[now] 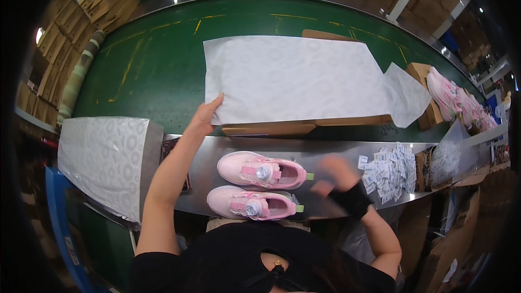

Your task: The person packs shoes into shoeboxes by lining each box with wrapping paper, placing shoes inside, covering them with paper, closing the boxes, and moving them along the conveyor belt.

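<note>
My left hand [206, 114] pinches the near left corner of a patterned white tissue paper sheet [293, 77], thumb on top. The sheet lies over an open cardboard shoebox [268, 129], hiding most of it. Two pink sneakers [260, 170] with dial closures and green heel tabs sit side by side on the metal ledge before me, toes to the left. Blurred by motion, my right hand [340, 173] is just right of their heels, thumb apart from the fingers, with nothing visible in it. A black band [352, 201] wraps that wrist.
Small white desiccant packets [388, 173] lie heaped on the metal ledge at right. A stack of patterned tissue paper [101, 158] stands at left. More pink sneakers [456, 97] line the right side of the green conveyor belt [154, 73]. Stacked cartons [61, 44] rise at far left.
</note>
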Demonstrator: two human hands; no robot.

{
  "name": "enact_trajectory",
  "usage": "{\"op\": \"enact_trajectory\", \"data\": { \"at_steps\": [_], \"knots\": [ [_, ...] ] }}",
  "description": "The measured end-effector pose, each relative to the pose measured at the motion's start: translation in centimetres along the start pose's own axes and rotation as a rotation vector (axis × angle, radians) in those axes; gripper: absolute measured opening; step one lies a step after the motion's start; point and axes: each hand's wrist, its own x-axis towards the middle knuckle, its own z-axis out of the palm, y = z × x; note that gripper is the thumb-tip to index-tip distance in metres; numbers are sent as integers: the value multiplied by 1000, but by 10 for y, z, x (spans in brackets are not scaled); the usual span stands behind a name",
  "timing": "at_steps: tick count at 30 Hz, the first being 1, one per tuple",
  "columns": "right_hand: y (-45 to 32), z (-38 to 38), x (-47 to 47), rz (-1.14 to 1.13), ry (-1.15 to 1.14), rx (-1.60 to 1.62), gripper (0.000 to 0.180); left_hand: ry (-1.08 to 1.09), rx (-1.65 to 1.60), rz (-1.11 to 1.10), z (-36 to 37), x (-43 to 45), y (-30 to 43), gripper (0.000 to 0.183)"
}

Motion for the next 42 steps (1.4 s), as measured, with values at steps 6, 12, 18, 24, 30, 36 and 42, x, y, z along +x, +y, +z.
{"op": "enact_trajectory", "data": {
  "at_steps": [6,12,18,24,30,36,42],
  "knots": [
    [-55,67,-15,-477,-197,-84,9,43,-10,46,27,-9,-28,37],
    [-62,22,56,-242,-443,-48,11,142,196,419,-58,-14,-23,36],
    [25,-16,125,397,48,584,24,197,565,769,-45,-44,49,31],
    [100,118,170,380,183,274,31,-135,464,782,50,-65,90,21],
    [51,135,173,151,-388,136,37,-418,683,650,120,-36,57,55],
    [47,50,139,309,-235,-240,40,-341,1373,802,75,22,20,66],
    [37,44,116,171,-171,-151,35,-321,2351,447,83,16,20,64]
  ]
}}
